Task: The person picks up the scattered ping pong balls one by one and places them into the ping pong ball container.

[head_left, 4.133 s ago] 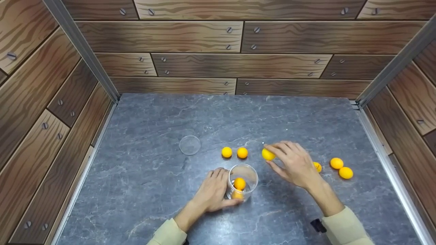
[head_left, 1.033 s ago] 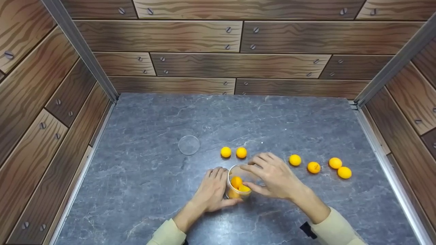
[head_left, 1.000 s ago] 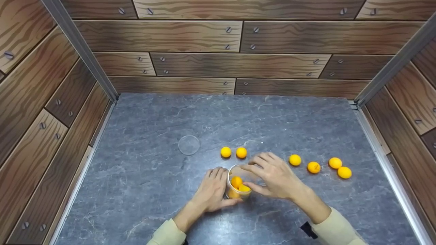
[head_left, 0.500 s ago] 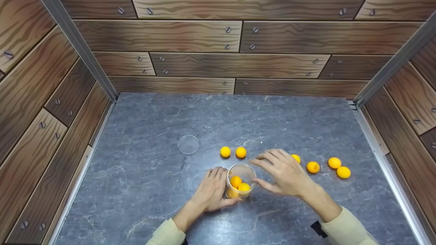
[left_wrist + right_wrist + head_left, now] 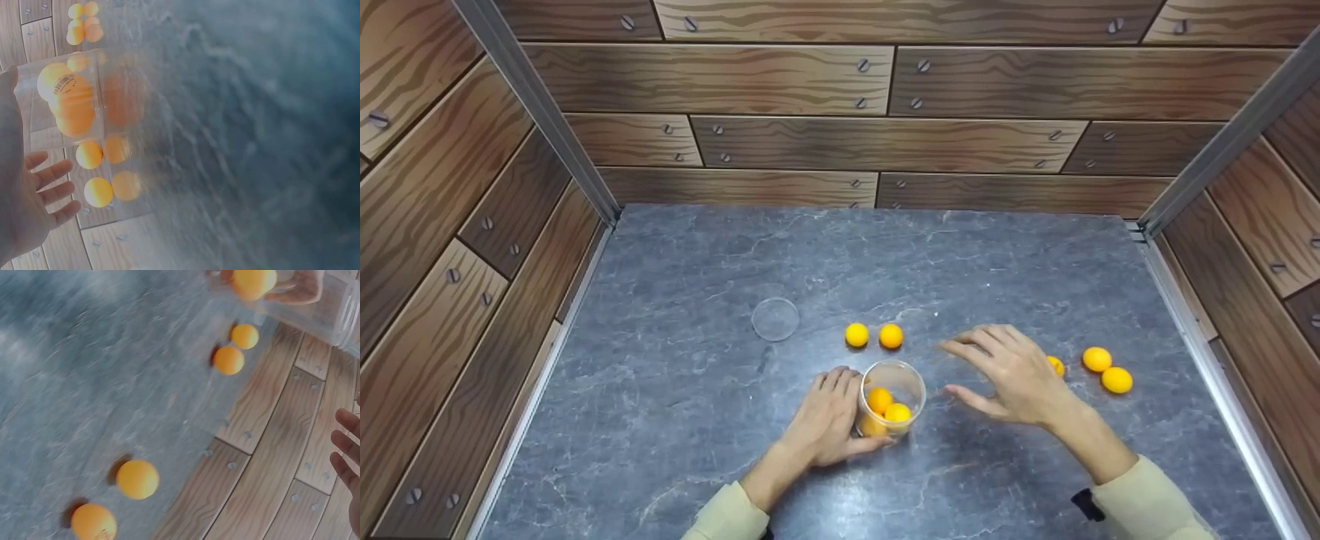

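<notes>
A clear plastic jar [image 5: 911, 382] stands upright on the marbled table with several orange ping-pong balls [image 5: 897, 413] inside. My left hand [image 5: 823, 424] holds the jar from its left, thumb across the front and fingers behind; the left wrist view shows the jar [image 5: 34, 115] between them. To the right of the jar, my right hand [image 5: 1011, 379] hovers with fingers apart and nothing in its grasp. Beyond it, a ping-pong ball [image 5: 1056, 366] is partly covered by the hand. Two loose balls [image 5: 138, 479] lie below the hand in the right wrist view, one printed.
A clear round disc, like a lid [image 5: 775, 319], lies left of the jar. Two ping-pong balls [image 5: 856, 335] sit behind the jar, and another pair [image 5: 1096, 359] rests at the far right. Wood-patterned walls [image 5: 795, 142] close off the back and sides of the table [image 5: 697, 255].
My right hand brought a ping-pong ball over, let it go inside the jar, then drew back to the right, with fingers spread. The left hand has stayed at the jar.
</notes>
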Available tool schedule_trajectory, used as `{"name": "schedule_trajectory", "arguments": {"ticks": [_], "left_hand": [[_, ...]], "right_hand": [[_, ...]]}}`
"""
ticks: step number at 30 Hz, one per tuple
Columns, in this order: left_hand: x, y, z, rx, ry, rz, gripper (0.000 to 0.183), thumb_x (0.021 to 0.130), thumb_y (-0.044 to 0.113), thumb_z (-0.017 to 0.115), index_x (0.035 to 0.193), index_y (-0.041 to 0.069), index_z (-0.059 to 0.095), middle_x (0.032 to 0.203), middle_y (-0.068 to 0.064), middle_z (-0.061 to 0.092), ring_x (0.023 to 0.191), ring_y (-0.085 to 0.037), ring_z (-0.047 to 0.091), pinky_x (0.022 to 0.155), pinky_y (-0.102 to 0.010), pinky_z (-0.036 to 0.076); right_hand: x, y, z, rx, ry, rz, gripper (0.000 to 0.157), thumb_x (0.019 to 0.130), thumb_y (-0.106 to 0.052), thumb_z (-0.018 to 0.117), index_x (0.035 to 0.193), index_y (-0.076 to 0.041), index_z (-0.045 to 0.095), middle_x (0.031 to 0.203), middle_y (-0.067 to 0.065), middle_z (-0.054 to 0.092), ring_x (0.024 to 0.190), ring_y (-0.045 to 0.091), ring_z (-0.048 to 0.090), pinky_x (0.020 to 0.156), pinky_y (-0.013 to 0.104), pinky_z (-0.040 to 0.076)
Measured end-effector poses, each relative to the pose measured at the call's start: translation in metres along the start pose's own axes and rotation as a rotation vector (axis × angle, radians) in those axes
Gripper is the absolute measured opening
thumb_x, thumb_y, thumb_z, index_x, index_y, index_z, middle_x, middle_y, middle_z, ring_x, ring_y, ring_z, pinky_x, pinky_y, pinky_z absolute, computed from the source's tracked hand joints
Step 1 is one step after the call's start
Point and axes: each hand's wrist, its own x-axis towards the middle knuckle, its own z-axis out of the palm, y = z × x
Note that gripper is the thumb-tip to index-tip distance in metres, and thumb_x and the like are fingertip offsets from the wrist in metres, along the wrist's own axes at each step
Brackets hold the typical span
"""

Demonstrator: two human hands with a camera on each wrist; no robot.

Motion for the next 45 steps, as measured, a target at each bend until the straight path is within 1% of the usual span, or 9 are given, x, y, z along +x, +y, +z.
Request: {"name": "schedule_trajectory", "arguments": {"ticks": [5,9,14,17,21,28,35,41,45], "left_hand": [[0.000,0.000,0.000,-0.006,0.034,0.006,0.099,0.082,0.088,0.059,0.138,0.007,0.053,0.128,-0.010,0.063,0.126,-0.028,0.061,0.104,-0.043,0.052],[-0.001,0.000,0.000,-0.052,0.062,0.013,0.098,0.081,0.085,0.064,0.139,0.007,0.053,0.127,-0.009,0.063,0.126,-0.029,0.060,0.106,-0.044,0.052],[-0.001,-0.002,-0.001,-0.100,0.069,0.007,0.098,0.081,0.083,0.066,0.141,0.007,0.051,0.129,-0.008,0.063,0.128,-0.028,0.059,0.109,-0.045,0.052],[0.000,-0.004,-0.003,-0.115,0.063,0.000,0.100,0.080,0.083,0.067,0.143,0.007,0.051,0.132,-0.008,0.062,0.131,-0.029,0.058,0.111,-0.046,0.051],[0.001,-0.004,-0.006,-0.126,0.060,0.002,0.102,0.079,0.083,0.067,0.145,0.008,0.049,0.135,-0.008,0.062,0.133,-0.029,0.057,0.114,-0.047,0.050],[0.004,-0.006,-0.015,-0.110,0.106,0.023,0.105,0.077,0.084,0.069,0.146,0.007,0.049,0.138,-0.010,0.062,0.133,-0.029,0.059,0.115,-0.046,0.050],[0.006,-0.006,-0.021,-0.093,0.138,0.033,0.107,0.075,0.086,0.070,0.145,0.007,0.051,0.138,-0.009,0.062,0.131,-0.028,0.059,0.109,-0.045,0.052],[0.006,-0.002,-0.022,-0.085,0.182,0.031,0.106,0.069,0.084,0.076,0.142,0.010,0.054,0.134,-0.006,0.064,0.129,-0.027,0.060,0.106,-0.044,0.053],[0.006,0.000,-0.023,-0.062,0.198,0.024,0.106,0.070,0.085,0.075,0.141,0.010,0.054,0.133,-0.006,0.064,0.128,-0.026,0.061,0.104,-0.043,0.053]], "right_hand": [[-0.012,0.011,0.003,-0.012,-0.004,0.043,0.053,0.088,-0.044,0.077,0.133,-0.016,0.071,0.116,0.004,0.074,0.103,0.024,0.068,0.087,0.045,0.057],[-0.022,0.020,0.007,-0.020,0.008,0.067,0.052,0.088,-0.043,0.077,0.132,-0.015,0.072,0.114,0.004,0.074,0.103,0.024,0.068,0.086,0.044,0.058],[-0.035,0.030,0.015,-0.012,0.006,0.122,0.051,0.091,-0.044,0.075,0.132,-0.014,0.072,0.112,0.005,0.074,0.099,0.023,0.067,0.084,0.044,0.057],[-0.043,0.036,0.018,-0.027,-0.019,0.156,0.053,0.090,-0.044,0.076,0.133,-0.014,0.071,0.112,0.006,0.073,0.099,0.024,0.067,0.086,0.046,0.057],[-0.053,0.042,0.020,-0.045,-0.058,0.211,0.057,0.083,-0.038,0.082,0.132,-0.012,0.071,0.113,0.008,0.073,0.101,0.027,0.068,0.088,0.049,0.057],[-0.072,0.053,0.026,-0.051,-0.112,0.314,0.062,0.082,-0.039,0.085,0.136,-0.012,0.069,0.115,0.012,0.072,0.104,0.032,0.067,0.090,0.051,0.056],[-0.090,0.062,0.034,-0.046,-0.132,0.397,0.069,0.082,-0.040,0.086,0.140,-0.011,0.065,0.120,0.016,0.070,0.109,0.037,0.066,0.094,0.055,0.054],[-0.102,0.070,0.039,-0.043,-0.154,0.453,0.069,0.084,-0.039,0.085,0.142,-0.009,0.063,0.126,0.017,0.069,0.114,0.039,0.065,0.099,0.056,0.051],[-0.107,0.073,0.042,-0.040,-0.175,0.490,0.068,0.086,-0.039,0.084,0.143,-0.009,0.062,0.128,0.017,0.068,0.115,0.040,0.064,0.100,0.057,0.050]]}}
